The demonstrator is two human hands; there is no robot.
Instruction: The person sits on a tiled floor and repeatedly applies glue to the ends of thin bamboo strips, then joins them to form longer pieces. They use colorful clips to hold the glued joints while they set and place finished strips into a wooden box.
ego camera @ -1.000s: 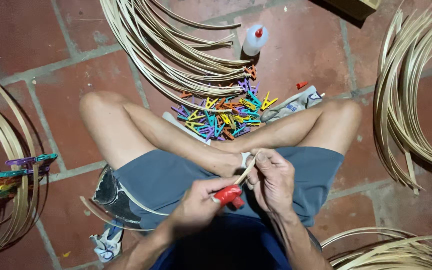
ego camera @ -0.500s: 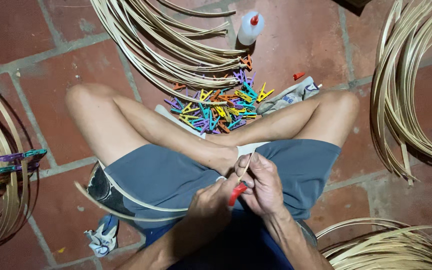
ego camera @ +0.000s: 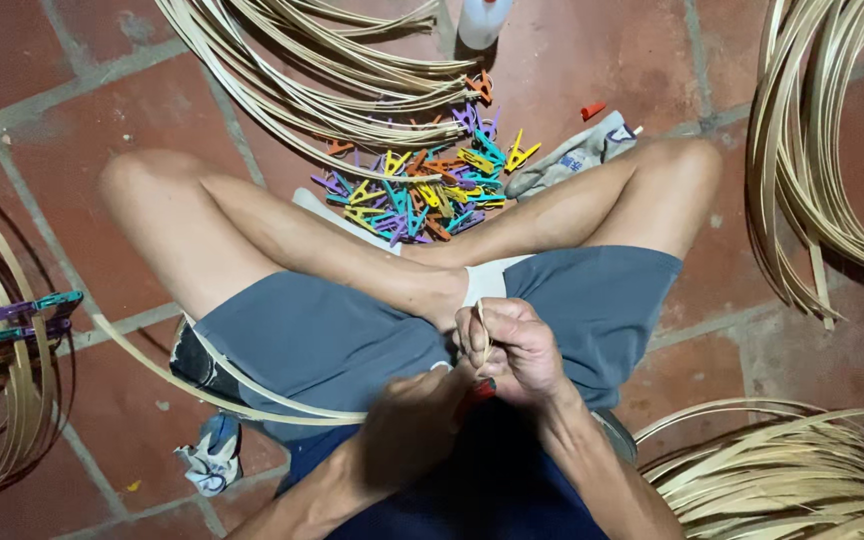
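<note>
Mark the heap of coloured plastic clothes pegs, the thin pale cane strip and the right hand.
heap of coloured plastic clothes pegs [ego camera: 422, 185], head view, middle of the heap
thin pale cane strip [ego camera: 222, 375], head view, curved stretch over the grey shorts
right hand [ego camera: 512, 345], head view, back of the knuckles

view: head, single | from: above the seated person's lap | facing: straight down at tiled floor | range: close, lap low-centre | clothespin pile beyond lap

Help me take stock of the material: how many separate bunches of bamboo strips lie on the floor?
4: one top centre behind the clothes pegs, one at the right edge, one bottom right, one coiled at the left edge. Frame edges cut all of them; more may be hidden.
</note>
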